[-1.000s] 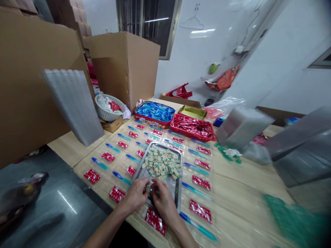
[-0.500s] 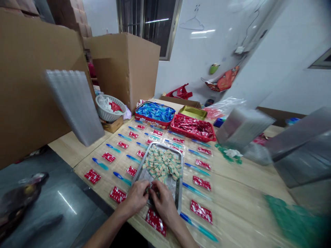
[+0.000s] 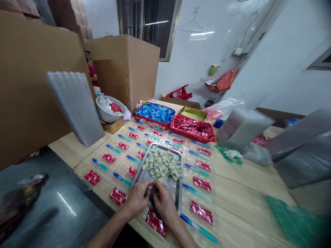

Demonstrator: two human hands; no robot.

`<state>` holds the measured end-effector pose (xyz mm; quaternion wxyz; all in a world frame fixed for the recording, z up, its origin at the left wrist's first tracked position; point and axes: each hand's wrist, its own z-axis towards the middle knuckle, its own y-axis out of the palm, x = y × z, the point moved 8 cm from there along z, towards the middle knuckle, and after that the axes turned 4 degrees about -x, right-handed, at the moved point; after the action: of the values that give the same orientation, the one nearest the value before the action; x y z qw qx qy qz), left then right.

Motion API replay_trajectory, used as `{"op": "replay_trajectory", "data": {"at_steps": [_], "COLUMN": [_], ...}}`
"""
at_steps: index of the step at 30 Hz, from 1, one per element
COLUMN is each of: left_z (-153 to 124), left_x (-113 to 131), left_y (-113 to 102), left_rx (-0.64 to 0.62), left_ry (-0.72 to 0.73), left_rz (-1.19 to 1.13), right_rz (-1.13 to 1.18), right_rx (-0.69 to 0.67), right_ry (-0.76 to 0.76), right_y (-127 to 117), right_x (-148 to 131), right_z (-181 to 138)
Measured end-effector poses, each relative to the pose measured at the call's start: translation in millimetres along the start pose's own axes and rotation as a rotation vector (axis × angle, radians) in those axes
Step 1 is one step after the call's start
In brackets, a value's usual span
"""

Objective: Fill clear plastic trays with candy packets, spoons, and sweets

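Observation:
My left hand (image 3: 139,197) and my right hand (image 3: 162,199) meet over the near end of a metal tray (image 3: 181,193). The fingers of both are pinched together at the fingertips. Whatever lies between them is small and mostly hidden. Farther up the tray is a heap of small square pieces (image 3: 161,163), beige with green edges. Around the tray, clear plastic blister sheets hold red patterned packets (image 3: 201,212) and blue-to-teal plastic sticks (image 3: 199,227) in rows. One red packet (image 3: 156,222) lies just below my right hand.
Behind the rows stand a tin of blue sticks (image 3: 155,115) and a red basket of red packets (image 3: 192,128). Stacked clear plastic trays (image 3: 74,106) lean at the left, with another stack (image 3: 243,129) at the right. Large cardboard boxes (image 3: 142,69) rise behind.
Both hands stay over the tray's near end, their fingers shifting only slightly. The tray and the rows around it look the same.

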<state>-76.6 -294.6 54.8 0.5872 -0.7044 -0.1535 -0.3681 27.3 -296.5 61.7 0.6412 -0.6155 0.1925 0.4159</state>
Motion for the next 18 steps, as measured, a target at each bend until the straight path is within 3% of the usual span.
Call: {"op": "replay_trajectory", "data": {"at_steps": [4,12,18], "left_z": [0,-1,-2], "left_x": [-6,-2,-1], "left_y": [2,-3,-9], "left_rx": [-0.002,0.007,0.021], "left_ry": [-0.026,-0.014,-0.041], "left_rz": [-0.008,-0.008,-0.126], "right_rz": [0.004,-0.103,-0.111], "right_rx": [0.003,0.023,0.062], "right_ry": [-0.045,-0.288,-0.339], "right_y": [-3,0,-2], "right_x": [-2,-17,-22], "right_z": [-3,-6,-9]}}
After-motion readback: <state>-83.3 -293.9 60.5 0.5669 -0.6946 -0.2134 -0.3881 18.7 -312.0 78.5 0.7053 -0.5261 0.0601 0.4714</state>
